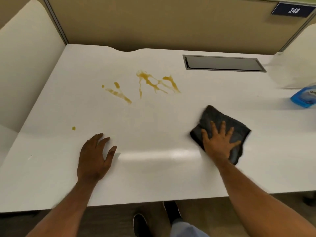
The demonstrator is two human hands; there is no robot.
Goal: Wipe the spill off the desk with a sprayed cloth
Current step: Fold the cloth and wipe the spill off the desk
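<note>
The right hand lies flat, fingers spread, on the dark cloth at 4 o'clock. The left hand rests open. The spill at 12 o'clock could smear wider.

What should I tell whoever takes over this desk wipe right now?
Left hand: empty, resting on the desk near the front edge.
Right hand: flat, fingers spread, pressing on the dark cloth; not a closed grip.
Cloth lies on the desk, to the right of the spill and clear of it.
Spill: amber streaks mid-desk, a second patch to its left, and one stray drop near the left hand.
Blue bottle stands at the far right edge of the view.
Done: cloth is under the hand. Whether it is sprayed cannot be told.
Left: wipe all three spots.
</note>
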